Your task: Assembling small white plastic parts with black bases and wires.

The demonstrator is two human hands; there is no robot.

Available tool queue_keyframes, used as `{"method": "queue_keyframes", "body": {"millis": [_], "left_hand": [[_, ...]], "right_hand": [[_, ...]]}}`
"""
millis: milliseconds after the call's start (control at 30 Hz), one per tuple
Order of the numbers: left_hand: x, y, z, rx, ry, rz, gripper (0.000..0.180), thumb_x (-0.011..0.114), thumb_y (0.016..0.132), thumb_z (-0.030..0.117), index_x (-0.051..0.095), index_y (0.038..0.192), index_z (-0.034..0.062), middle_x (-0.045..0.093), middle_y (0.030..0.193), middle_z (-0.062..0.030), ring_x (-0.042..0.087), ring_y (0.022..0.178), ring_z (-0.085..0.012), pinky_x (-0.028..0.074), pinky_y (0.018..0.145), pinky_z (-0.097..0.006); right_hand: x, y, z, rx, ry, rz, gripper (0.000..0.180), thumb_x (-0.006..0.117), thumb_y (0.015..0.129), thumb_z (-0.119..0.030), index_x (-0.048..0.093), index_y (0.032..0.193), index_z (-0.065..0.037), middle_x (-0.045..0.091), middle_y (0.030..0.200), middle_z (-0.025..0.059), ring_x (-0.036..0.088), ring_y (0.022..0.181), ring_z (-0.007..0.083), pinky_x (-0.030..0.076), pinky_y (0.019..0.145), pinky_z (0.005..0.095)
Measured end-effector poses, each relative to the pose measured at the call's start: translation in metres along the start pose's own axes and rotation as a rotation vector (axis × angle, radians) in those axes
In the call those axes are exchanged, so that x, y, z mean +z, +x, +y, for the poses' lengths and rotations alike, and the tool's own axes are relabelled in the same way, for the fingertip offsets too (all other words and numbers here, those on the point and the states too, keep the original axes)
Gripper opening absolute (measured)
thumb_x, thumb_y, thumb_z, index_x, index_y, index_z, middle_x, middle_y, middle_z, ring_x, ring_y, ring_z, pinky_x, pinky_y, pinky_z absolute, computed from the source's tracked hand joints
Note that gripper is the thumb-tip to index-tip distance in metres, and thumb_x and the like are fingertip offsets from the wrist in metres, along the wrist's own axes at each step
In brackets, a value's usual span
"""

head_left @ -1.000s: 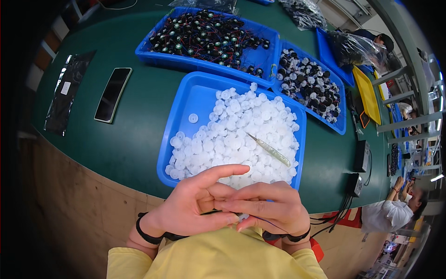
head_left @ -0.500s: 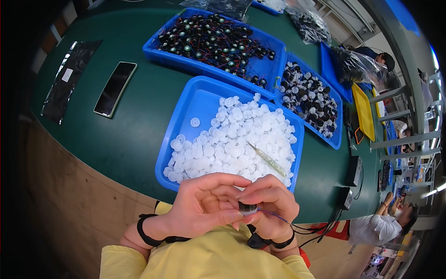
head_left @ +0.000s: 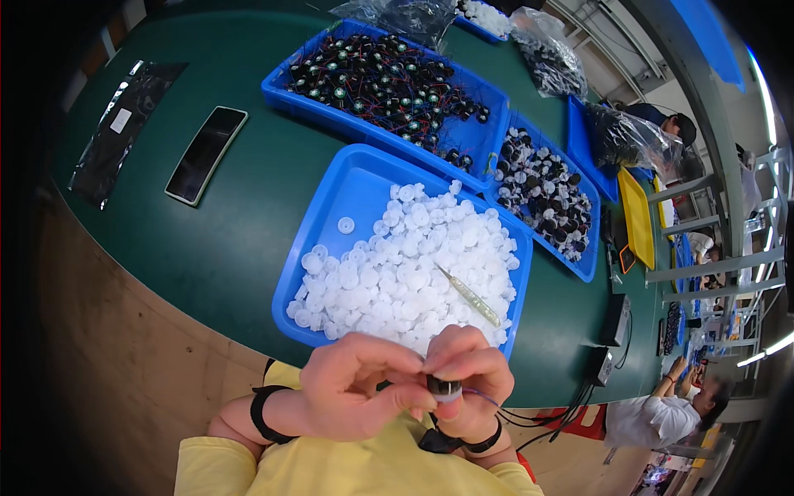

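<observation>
Close to my body, just past the near edge of the blue tray (head_left: pixel 289 256), a small round black part (head_left: pixel 444 386) with a white plastic piece under it sits between my fingertips. My right hand (head_left: pixel 475 380) pinches it, and a thin dark wire trails from it below that hand. From the other side, the thumb and forefinger of my left hand (head_left: pixel 356 388) close against it, the other fingers curled. White translucent plastic caps (head_left: pixel 389 281) fill most of the tray. Tweezers (head_left: pixel 469 295) lie on the heap of caps.
Behind stands a blue bin (head_left: pixel 285 99) of black wired parts. To its right, another blue bin (head_left: pixel 589 260) holds black-and-white pieces. A phone (head_left: pixel 207 155) and a black plastic bag (head_left: pixel 124 132) lie at left. Black adapters (head_left: pixel 614 320) with cables sit right; a co-worker (head_left: pixel 662 413) is beyond.
Both hands and the black part have come slightly lower in view. The fingers of my left hand have curled in more. The view has shifted a little, moving the trays slightly.
</observation>
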State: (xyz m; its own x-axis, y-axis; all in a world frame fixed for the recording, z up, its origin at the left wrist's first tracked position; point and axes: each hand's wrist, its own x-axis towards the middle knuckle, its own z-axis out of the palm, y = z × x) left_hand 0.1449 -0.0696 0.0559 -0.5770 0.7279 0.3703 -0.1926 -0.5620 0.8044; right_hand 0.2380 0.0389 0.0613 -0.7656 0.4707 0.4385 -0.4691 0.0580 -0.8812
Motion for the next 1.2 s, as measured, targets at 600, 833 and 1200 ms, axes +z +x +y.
{"method": "queue_keyframes", "body": {"millis": [600, 833, 1200], "left_hand": [[0.003, 0.02, 0.011, 0.433, 0.469, -0.083, 0.039, 0.075, 0.067, 0.001, 0.048, 0.094, 0.0036, 0.061, 0.07, -0.0094, 0.062, 0.056, -0.0216, 0.049, 0.047, -0.028], [0.002, 0.016, 0.008, 0.433, 0.452, -0.116, 0.044, 0.075, 0.067, 0.0, 0.044, 0.097, 0.006, 0.061, 0.078, -0.0109, 0.062, 0.062, -0.0244, 0.049, 0.05, -0.031], [0.009, 0.013, 0.0, 0.534, 0.452, -0.171, 0.045, 0.064, 0.069, -0.009, 0.041, 0.107, 0.0023, 0.058, 0.102, -0.0188, 0.063, 0.082, -0.0307, 0.053, 0.065, -0.036]], "right_hand": [[0.011, 0.001, -0.001, -0.073, 0.14, 0.018, 0.025, 0.063, 0.083, -0.021, 0.049, 0.094, -0.003, 0.056, 0.092, 0.0128, 0.051, 0.073, 0.0181, 0.042, 0.063, 0.0298], [0.013, 0.0, -0.006, -0.029, 0.19, 0.017, 0.019, 0.062, 0.082, -0.013, 0.05, 0.094, -0.007, 0.056, 0.093, 0.0109, 0.049, 0.074, 0.0185, 0.041, 0.068, 0.0323], [0.022, 0.011, -0.01, -0.179, 0.171, 0.374, 0.031, 0.068, 0.079, -0.027, 0.05, 0.091, -0.004, 0.054, 0.088, 0.0131, 0.044, 0.065, 0.015, 0.038, 0.052, 0.0253]]}}
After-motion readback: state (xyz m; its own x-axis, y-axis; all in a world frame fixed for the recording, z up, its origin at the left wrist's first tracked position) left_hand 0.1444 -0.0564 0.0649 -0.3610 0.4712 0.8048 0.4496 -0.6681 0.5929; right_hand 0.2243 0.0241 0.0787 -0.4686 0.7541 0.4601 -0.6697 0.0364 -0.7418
